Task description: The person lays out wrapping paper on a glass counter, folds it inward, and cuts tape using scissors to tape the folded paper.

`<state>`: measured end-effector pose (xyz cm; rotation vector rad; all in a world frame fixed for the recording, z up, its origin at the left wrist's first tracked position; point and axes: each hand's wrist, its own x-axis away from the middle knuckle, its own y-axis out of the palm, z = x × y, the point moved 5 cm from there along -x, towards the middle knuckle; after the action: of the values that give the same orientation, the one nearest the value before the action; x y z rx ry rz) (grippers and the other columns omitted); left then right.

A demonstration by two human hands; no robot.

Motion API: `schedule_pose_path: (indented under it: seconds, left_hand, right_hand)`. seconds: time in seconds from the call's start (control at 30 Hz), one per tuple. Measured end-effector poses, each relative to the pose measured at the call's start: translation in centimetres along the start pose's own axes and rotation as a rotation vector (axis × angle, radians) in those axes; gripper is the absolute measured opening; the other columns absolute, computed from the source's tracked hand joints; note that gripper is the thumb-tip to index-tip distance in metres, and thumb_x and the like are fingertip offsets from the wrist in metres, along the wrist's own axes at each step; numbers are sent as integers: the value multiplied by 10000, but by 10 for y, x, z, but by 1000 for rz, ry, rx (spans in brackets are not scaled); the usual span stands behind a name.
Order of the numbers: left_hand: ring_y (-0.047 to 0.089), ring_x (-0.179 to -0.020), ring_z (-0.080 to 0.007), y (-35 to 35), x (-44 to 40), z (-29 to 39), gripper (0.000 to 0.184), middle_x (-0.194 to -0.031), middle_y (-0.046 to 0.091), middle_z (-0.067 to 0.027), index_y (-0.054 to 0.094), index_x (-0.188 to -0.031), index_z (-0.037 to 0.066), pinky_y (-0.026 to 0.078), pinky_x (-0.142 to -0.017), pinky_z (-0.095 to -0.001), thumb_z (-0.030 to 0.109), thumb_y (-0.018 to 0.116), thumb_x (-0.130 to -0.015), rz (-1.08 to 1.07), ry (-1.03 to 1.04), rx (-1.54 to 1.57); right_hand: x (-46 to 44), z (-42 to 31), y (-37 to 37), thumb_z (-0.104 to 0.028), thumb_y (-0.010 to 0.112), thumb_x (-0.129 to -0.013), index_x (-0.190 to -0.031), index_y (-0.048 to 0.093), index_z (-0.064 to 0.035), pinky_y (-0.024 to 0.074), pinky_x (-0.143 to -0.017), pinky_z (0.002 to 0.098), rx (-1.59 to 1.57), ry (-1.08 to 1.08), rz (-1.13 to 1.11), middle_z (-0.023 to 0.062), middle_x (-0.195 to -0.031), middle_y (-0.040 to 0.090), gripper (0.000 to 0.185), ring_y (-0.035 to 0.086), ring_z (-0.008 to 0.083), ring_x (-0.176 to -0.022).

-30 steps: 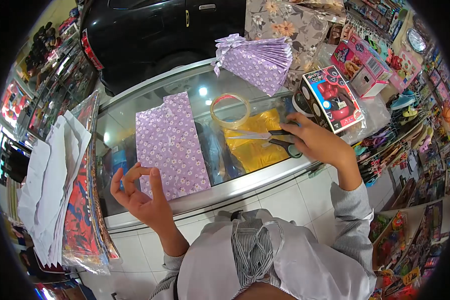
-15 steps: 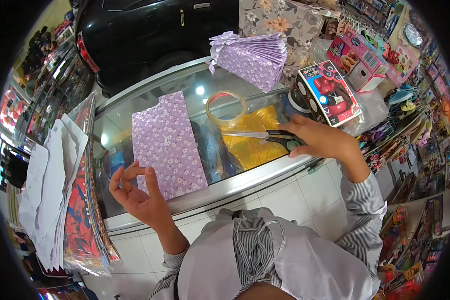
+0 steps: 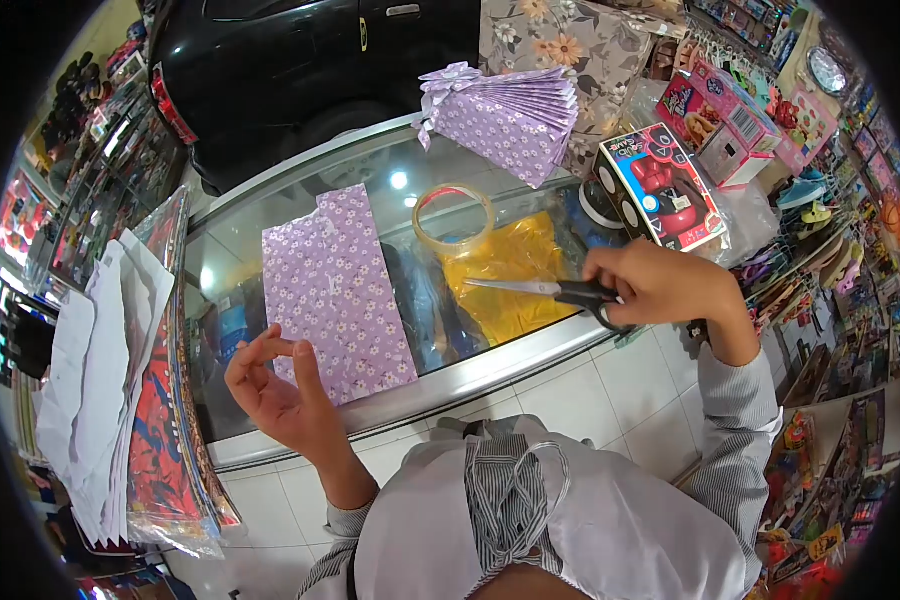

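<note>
My right hand (image 3: 660, 285) grips the black handles of a pair of scissors (image 3: 540, 290), whose blades are together and point left over a yellow plastic packet (image 3: 505, 265). My left hand (image 3: 288, 390) hovers at the lower left edge of a purple floral paper piece (image 3: 335, 290), fingers apart and slightly curled, holding nothing. That paper lies flat on the glass counter. Between paper and scissors rests a roll of clear tape (image 3: 453, 243). Farther back is a pleated fan-like wrap (image 3: 505, 120) of the same purple paper, tied at its narrow end.
A boxed red game controller (image 3: 665, 190) and a pink toy box (image 3: 715, 120) stand at the right. Stacked white papers (image 3: 105, 370) and plastic-wrapped sheets lie left. A metal rim (image 3: 490, 388) edges the glass counter. A black toy car (image 3: 280, 80) stands behind.
My right hand has closed around the scissors' handles and shifted them slightly right and down; the blades, slightly apart before, are now together. My left hand has barely moved.
</note>
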<state>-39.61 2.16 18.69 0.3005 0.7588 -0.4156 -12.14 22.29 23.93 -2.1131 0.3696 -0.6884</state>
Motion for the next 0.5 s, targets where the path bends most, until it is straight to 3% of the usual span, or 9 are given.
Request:
schedule_pose_path:
  seconds: [0.03, 0.2, 0.23, 0.33, 0.37, 0.43, 0.5]
  left_hand:
    - [546, -954, -157, 0, 1, 0, 369, -823, 557, -34, 484, -1157, 44, 369, -1062, -441, -75, 630, -839, -4, 8, -9]
    - [552, -1035, -202, -4, 4, 2, 371, -796, 562, -23, 484, -1128, 58, 259, -1123, -476, -59, 655, -821, 24, 2, -31]
    - [552, -1047, -210, -5, 4, 3, 368, -791, 563, -20, 484, -1119, 62, 237, -1132, -482, -54, 660, -818, 28, 12, -27]
    - [571, -1055, -208, -5, 3, 1, 398, -710, 567, 6, 471, -1071, 107, 100, -1160, -557, -50, 690, -778, 42, -41, 1]
    - [565, -1054, -211, -5, 3, 2, 385, -733, 560, 1, 473, -1075, 95, 138, -1154, -537, -47, 685, -787, 36, -28, -3]
    - [553, -1052, -216, -4, 4, 2, 359, -779, 547, -8, 477, -1083, 73, 214, -1141, -496, -41, 675, -806, 24, 1, -9]
    - [553, -1051, -216, -5, 5, 2, 357, -771, 538, -6, 478, -1081, 72, 211, -1143, -499, -42, 673, -805, 23, -8, -9]
  right_hand:
    - [2, 0, 4, -96, 700, -756, -1114, 509, -6, 435, -525, 309, -52, -109, -54, 93, -719, 606, 415, 584, 174, -580]
    - [2, -24, 55, -200, 641, -932, -1273, 412, -34, 422, -561, 245, -577, -188, -399, 21, -811, 579, 443, 534, 82, -648]
    - [-3, -25, 72, -431, 592, -942, -1139, 457, 16, 392, -522, 263, -631, -231, -404, 7, -687, 534, 507, 466, 103, -558]
    - [-15, -36, 90, -557, 474, -956, -1180, 454, 29, 377, -512, 249, -858, -153, -550, 18, -701, 533, 628, 449, 98, -543]
    - [-20, -40, 92, -665, 396, -928, -1194, 465, 33, 365, -501, 241, -930, -152, -561, 44, -733, 533, 751, 457, 96, -545]
    - [-30, -43, 94, -683, 407, -913, -1204, 473, 28, 361, -490, 239, -1088, -78, -533, 59, -756, 536, 771, 462, 94, -542]
    - [-40, -42, 92, -704, 426, -891, -1224, 492, 23, 337, -462, 232, -1216, -15, -481, 73, -778, 542, 802, 457, 90, -527]
